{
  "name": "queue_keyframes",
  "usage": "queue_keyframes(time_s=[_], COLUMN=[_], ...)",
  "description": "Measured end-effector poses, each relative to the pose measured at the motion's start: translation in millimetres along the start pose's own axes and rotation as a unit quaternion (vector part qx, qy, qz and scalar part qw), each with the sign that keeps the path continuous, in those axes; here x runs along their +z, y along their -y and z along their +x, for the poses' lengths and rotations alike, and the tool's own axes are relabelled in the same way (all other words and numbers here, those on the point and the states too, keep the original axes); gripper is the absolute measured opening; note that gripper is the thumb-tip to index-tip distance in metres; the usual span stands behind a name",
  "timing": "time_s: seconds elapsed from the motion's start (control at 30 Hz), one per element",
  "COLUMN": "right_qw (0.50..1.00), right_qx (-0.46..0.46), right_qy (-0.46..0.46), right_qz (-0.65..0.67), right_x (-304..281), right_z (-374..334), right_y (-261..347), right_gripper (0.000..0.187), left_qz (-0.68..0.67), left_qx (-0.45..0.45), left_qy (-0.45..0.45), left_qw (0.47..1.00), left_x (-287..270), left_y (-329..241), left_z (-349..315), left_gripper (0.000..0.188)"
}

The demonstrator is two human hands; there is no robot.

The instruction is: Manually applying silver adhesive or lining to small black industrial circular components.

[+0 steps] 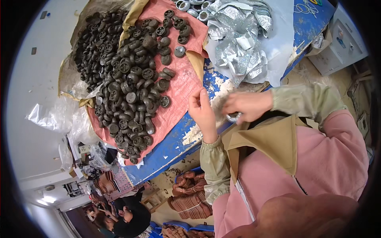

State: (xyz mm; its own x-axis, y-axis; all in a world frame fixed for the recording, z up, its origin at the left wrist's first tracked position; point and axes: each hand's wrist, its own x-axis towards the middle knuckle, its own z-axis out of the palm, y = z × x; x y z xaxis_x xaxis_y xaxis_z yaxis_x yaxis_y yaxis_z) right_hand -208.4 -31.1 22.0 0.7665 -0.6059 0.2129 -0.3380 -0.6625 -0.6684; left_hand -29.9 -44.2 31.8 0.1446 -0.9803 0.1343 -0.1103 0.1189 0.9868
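Note:
My left hand (pixel 201 111) is raised over the table edge with fingers curled and thumb up; whatever it may pinch is hidden. Just right of it, my right hand (pixel 248 106), slightly blurred, is closed on a small silver-covered wheel (pixel 234 117) whose shiny rim shows below the fingers. Many dark spoked wheels (pixel 131 79) lie heaped on a pink woven sheet (pixel 180 79) left of my hands. Beyond my right hand, glittery silver strips (pixel 244 39) lie piled on a pale sheet (pixel 279 47). Several silver-covered wheels (pixel 183 5) sit at the far edge.
The blue tabletop (pixel 158 152) carries crumbly pale residue (pixel 192 135) near my hands. A white cabinet (pixel 339 43) stands at the right. Blue crates with brown bundled pieces (pixel 192 204) are on the floor below left. Another person (pixel 133 216) is at the lower left.

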Motion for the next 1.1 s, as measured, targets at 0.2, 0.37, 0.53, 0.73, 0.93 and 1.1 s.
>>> queue_keyframes(time_s=[0.2,0.37,0.53,0.73,0.93,1.1], right_qw=[0.962,0.896,0.955,0.905,0.912,0.933], right_qx=[0.126,0.083,0.091,0.157,0.2,0.117], right_qy=[-0.227,-0.436,-0.271,-0.356,-0.305,-0.315], right_qz=[0.085,0.0,-0.08,-0.172,-0.188,-0.127], right_x=[-137,-150,-89,-40,-33,-47], right_z=[19,13,-13,-20,-28,-24], right_y=[-4,-33,-21,-35,-46,-21], right_gripper=[0.044,0.038,0.061,0.076,0.07,0.059], left_qz=[-0.06,0.049,0.192,-0.16,-0.335,-0.295], left_qx=[-0.101,-0.08,-0.065,-0.042,-0.04,-0.073], left_qy=[0.078,0.112,0.15,0.016,-0.094,-0.012], left_qw=[0.99,0.989,0.968,0.986,0.937,0.953], left_x=[31,68,73,71,26,2], left_y=[20,7,27,18,25,24], left_z=[10,19,26,1,-3,-10], left_gripper=[0.019,0.032,0.031,0.013,0.017,0.016])
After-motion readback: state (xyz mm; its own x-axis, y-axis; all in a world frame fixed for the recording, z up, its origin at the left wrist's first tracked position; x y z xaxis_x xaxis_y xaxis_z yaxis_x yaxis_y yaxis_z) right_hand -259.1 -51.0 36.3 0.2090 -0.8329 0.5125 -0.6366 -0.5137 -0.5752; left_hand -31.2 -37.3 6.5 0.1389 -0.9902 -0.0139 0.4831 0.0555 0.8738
